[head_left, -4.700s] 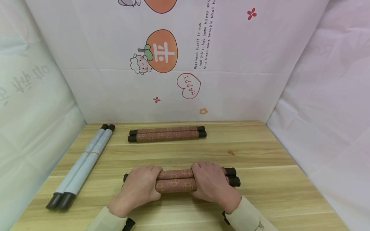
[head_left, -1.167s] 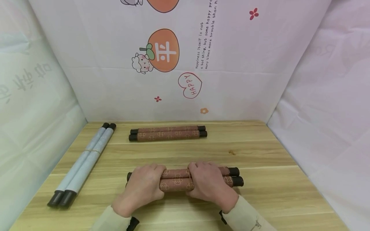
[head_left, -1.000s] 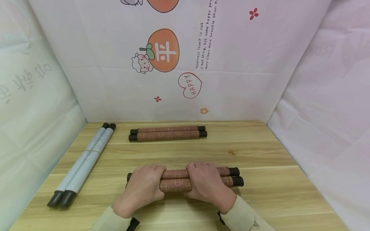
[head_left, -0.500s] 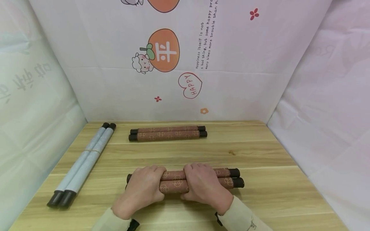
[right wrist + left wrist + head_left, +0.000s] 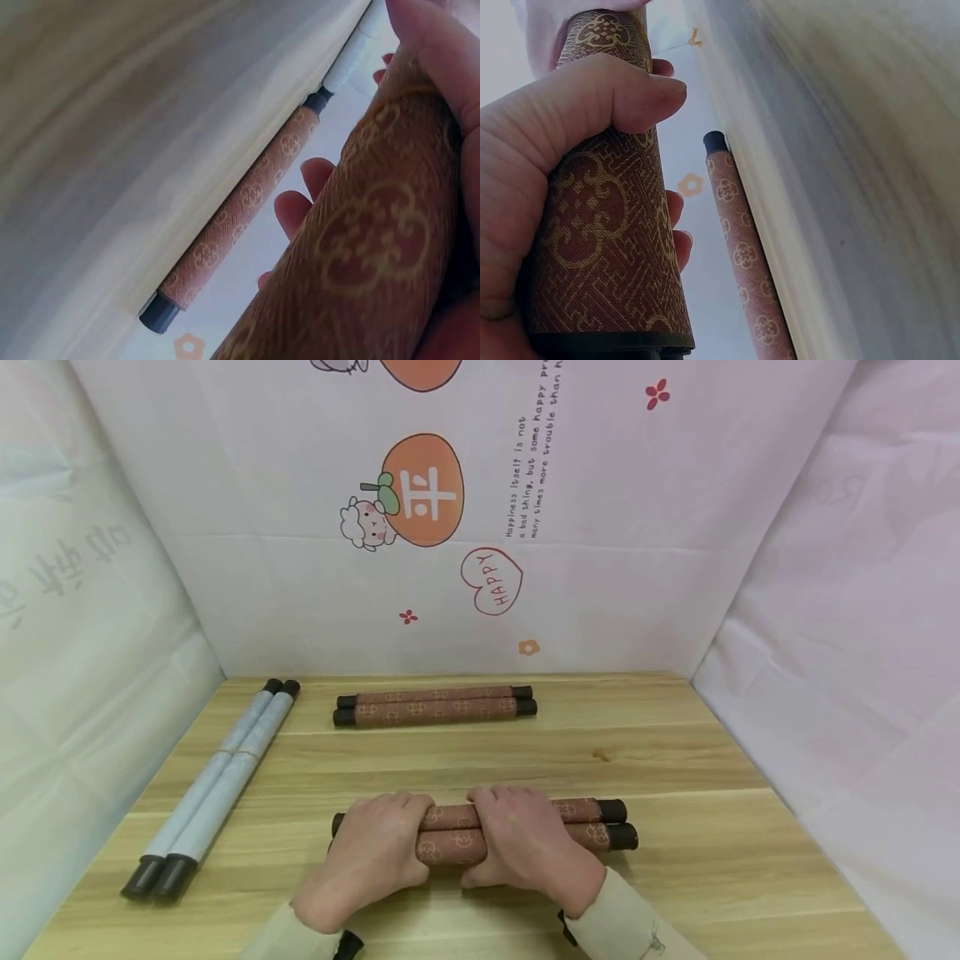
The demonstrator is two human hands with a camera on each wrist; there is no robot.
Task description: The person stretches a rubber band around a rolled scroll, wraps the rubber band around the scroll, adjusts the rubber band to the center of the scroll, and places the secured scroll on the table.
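Two brown, gold-patterned rolled scrolls with black end caps lie side by side as a pair of scrolls [image 5: 450,846] across the front of the table. My left hand [image 5: 378,847] grips the pair near its left end, thumb on the near side and fingers over the far side. Close by, my right hand [image 5: 525,843] grips the same pair right of its middle. In the left wrist view the thumb presses the patterned scroll [image 5: 592,217]. A thin tan band crosses the scroll [image 5: 375,240] in the right wrist view, beside the thumb.
A second brown scroll pair [image 5: 435,708] lies at the back of the wooden table [image 5: 675,760]. Two light blue scrolls [image 5: 217,789], tied with a band, lie slanted on the left. White printed cloth [image 5: 600,577] stands behind and at both sides.
My right hand has slid left along the scroll pair, closer to my left hand, and more of the right end shows. The pair has shifted slightly right; the other scrolls stay put.
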